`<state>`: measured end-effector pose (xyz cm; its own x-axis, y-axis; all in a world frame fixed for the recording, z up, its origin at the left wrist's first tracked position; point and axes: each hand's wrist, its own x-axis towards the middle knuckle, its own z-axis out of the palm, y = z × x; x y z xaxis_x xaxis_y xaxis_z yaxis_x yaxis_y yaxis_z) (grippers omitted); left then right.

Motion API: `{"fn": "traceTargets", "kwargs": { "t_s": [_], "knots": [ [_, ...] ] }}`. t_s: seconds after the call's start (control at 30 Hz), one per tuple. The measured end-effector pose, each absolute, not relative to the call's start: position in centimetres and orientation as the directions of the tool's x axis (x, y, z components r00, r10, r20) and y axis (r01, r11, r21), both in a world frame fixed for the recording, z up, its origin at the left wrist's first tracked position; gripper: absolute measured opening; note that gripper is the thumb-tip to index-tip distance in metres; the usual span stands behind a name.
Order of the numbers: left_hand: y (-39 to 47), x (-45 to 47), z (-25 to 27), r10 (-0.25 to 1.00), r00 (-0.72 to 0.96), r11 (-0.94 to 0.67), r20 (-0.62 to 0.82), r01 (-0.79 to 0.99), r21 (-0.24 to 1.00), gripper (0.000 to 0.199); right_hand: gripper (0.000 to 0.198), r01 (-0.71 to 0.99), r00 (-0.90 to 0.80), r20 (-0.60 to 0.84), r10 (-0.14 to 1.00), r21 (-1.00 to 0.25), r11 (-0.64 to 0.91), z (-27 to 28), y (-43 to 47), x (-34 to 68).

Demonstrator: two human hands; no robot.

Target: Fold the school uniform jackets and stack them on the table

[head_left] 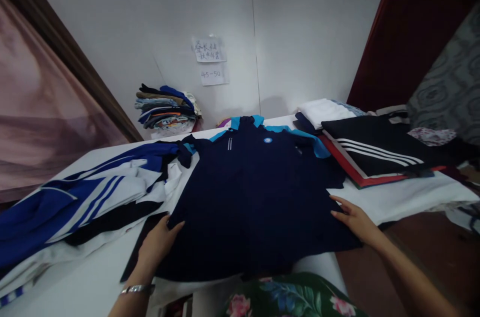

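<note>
A dark navy polo-style shirt lies spread out with its front up and its light blue collar at the far end. It has light blue shoulder panels and a small round badge on the chest. My left hand grips the shirt's left edge near the hem, thumb on top and fingers partly hidden. Along the opposite side, my right hand pinches the right edge between thumb and fingers. The near hem hangs close to my floral clothing.
Blue and white garments lie loosely on the left of the white table. A stack of folded clothes stands at the back left. Folded garments, including a black striped one, are piled at right. Paper notes hang on the wall.
</note>
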<state>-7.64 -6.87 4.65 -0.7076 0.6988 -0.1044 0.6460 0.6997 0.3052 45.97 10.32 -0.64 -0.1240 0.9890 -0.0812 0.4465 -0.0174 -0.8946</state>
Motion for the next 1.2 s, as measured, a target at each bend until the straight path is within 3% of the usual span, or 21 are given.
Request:
{"fn": "traceTargets", "kwargs": {
  "t_s": [0.1, 0.2, 0.33, 0.43, 0.6, 0.77, 0.87, 1.0, 1.2],
  "knots": [
    [-7.4, -6.7, 4.5, 0.698, -0.712, 0.71, -0.082, 0.673, 0.208, 0.069, 0.06, 0.46, -0.129, -0.035, 0.991, -0.887, 0.028, -0.4, 10.5, 45.8],
    [-7.1, -5.5, 5.3, 0.76, -0.644, 0.628, 0.081, 0.762, 0.16, 0.065, 0.057, 0.516, -0.135, 0.013, 0.991, -0.853, 0.082, 0.1, 10.9, 45.7],
    [-5.6, -3.2, 4.2, 0.85, -0.473, 0.432, 0.233, 0.878, 0.206, 0.065, 0.055, 0.678, -0.178, -0.022, 0.984, -0.727, 0.106, 0.5, 11.5, 45.9],
    [-4.7, -1.2, 1.7, 0.9, -0.385, 0.32, 0.203, 0.902, 0.291, 0.063, 0.058, 0.773, -0.109, 0.045, 0.993, -0.624, 0.113, 1.1, 12.3, 46.4],
    [-4.7, 0.8, -1.0, 0.898, -0.405, 0.348, 0.174, 0.894, 0.284, 0.059, 0.067, 0.934, 0.063, 0.052, 0.997, -0.354, -0.04, 2.2, 15.2, 46.7],
    [-4.9, 0.6, -1.0, 0.893, -0.423, 0.362, 0.155, 0.879, 0.31, 0.062, 0.063, 0.972, 0.059, 0.089, 0.994, -0.234, -0.037, 1.4, 18.0, 45.5],
    [-5.1, 0.1, -1.6, 0.895, -0.411, 0.334, 0.174, 0.876, 0.348, 0.058, 0.046, 0.968, 0.007, 0.164, 0.986, -0.25, 0.035, 0.1, 19.0, 44.9],
    [-5.3, -0.5, -2.8, 0.88, -0.405, 0.274, 0.249, 0.861, 0.429, 0.053, 0.038, 0.897, -0.028, 0.355, 0.934, -0.404, 0.18, 0.2, 19.4, 44.5],
    [-4.8, -0.9, -3.0, 0.846, -0.42, 0.216, 0.329, 0.833, 0.509, 0.044, 0.037, 0.797, 0.008, 0.705, 0.709, -0.432, 0.421, 7.2, 21.8, 42.7]
  ]
}}
